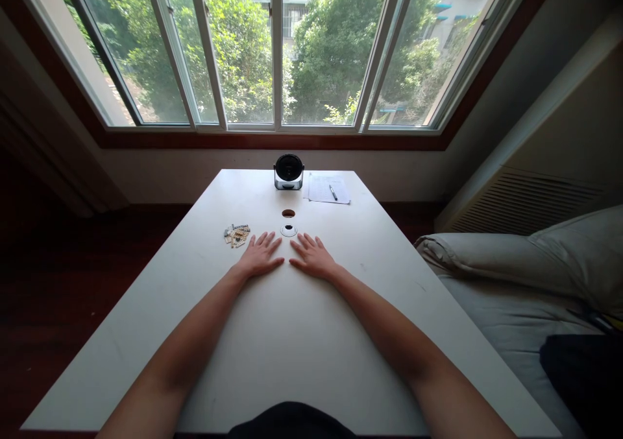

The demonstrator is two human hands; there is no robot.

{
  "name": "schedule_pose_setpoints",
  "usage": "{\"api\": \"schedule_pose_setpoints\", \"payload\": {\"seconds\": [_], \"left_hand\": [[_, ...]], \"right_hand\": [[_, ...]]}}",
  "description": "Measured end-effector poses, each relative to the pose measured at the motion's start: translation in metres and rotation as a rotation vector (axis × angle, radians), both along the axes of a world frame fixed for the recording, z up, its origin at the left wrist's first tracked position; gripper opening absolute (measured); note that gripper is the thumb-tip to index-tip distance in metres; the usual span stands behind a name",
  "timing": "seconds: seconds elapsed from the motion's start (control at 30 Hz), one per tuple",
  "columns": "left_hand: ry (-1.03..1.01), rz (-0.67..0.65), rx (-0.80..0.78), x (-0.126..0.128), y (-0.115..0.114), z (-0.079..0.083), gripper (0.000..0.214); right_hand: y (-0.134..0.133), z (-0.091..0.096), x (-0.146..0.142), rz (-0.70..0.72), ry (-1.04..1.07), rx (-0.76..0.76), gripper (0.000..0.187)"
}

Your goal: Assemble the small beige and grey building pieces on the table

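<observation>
My left hand (261, 255) lies flat on the white table (302, 348), palm down and fingers spread, holding nothing. Mirroring it, my right hand (312, 256) rests palm down with its fingers apart and a small gap between the two thumbs. Just left of my left fingertips is a loose pile of small beige and grey pieces (237, 235), too small to name for certain. A round white cap with a dark centre (289, 230) sits just beyond the hands, between their fingertips.
Behind the cap is a round hole (289, 213) in the tabletop. A small black fan-like device (289, 168) stands at the far edge. To its right lie paper sheets (318, 189) with a pen (333, 192). A cushioned seat (511, 316) borders the table's right side.
</observation>
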State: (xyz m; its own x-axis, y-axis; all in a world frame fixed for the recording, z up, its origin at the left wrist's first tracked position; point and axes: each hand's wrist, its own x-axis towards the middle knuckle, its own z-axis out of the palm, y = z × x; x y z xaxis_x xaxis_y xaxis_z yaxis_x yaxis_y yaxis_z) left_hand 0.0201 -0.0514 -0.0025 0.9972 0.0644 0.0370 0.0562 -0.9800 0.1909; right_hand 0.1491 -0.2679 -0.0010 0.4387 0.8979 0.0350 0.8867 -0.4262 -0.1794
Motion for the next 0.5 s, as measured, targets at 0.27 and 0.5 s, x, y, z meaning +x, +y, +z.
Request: {"api": "schedule_pose_setpoints", "payload": {"seconds": [0.27,0.5], "left_hand": [[0.007,0.009,-0.003,-0.0004,-0.0015,0.0023,0.079],[0.016,0.017,0.021,-0.0004,-0.0023,0.0021,0.079]], "right_hand": [[0.002,0.0017,0.0004,0.004,0.017,-0.039,0.084],[0.001,0.0055,-0.0025,-0.008,0.011,-0.056,0.086]]}}
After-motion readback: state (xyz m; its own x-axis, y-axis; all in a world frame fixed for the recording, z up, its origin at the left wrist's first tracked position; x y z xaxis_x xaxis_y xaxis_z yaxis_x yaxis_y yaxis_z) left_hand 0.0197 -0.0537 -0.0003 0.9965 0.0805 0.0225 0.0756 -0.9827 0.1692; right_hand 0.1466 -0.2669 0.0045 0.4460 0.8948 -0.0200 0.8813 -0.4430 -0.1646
